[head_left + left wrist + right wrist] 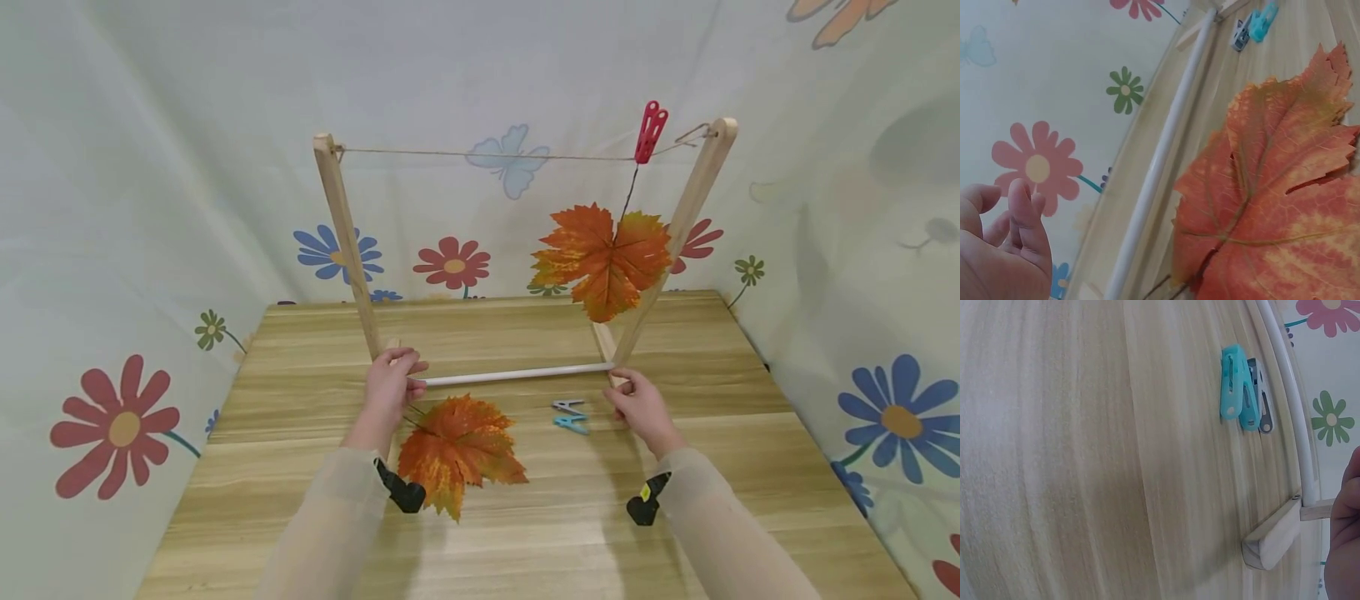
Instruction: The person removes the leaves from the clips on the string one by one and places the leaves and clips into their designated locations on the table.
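My left hand is beside the base of the left wooden post, close to the near end of a white rod. Its fingers are loosely bent, and the left wrist view shows nothing between them. An orange maple leaf lies on the table just right of that hand. By the right post's foot is my right hand, fingers loosely bent with no object visible in them; the right wrist view shows only part of it. A second maple leaf hangs by its stem from a red clothespin on the string.
A string runs between the tops of the left post and right post. Between my hands, a grey clothespin and a turquoise clothespin lie on the wooden table. Flower-printed cloth surrounds the table.
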